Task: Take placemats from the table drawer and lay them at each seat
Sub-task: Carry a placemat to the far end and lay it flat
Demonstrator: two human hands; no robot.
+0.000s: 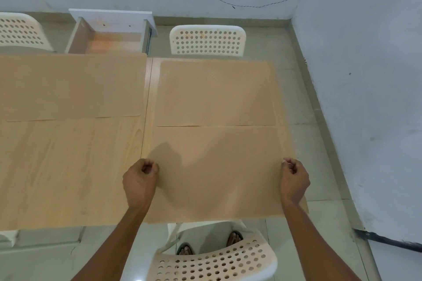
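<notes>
A beige placemat (217, 173) lies at the near right seat of the light wood table (68, 166). My left hand (140, 180) pinches its left edge and my right hand (294, 178) pinches its right edge. Its near edge hangs slightly past the table's front. Another placemat (214, 93) lies flat at the far right seat. A third placemat (70, 86) covers the far left seat. The table drawer (109, 36) stands pulled open on the far side, with an orange-tinted bottom showing.
White perforated chairs stand at the far right (207, 40), far left (20, 32) and directly below me (217, 262). My feet in sandals (185, 248) show under the table. A wall with a dangling cable (251, 4) is close on the right.
</notes>
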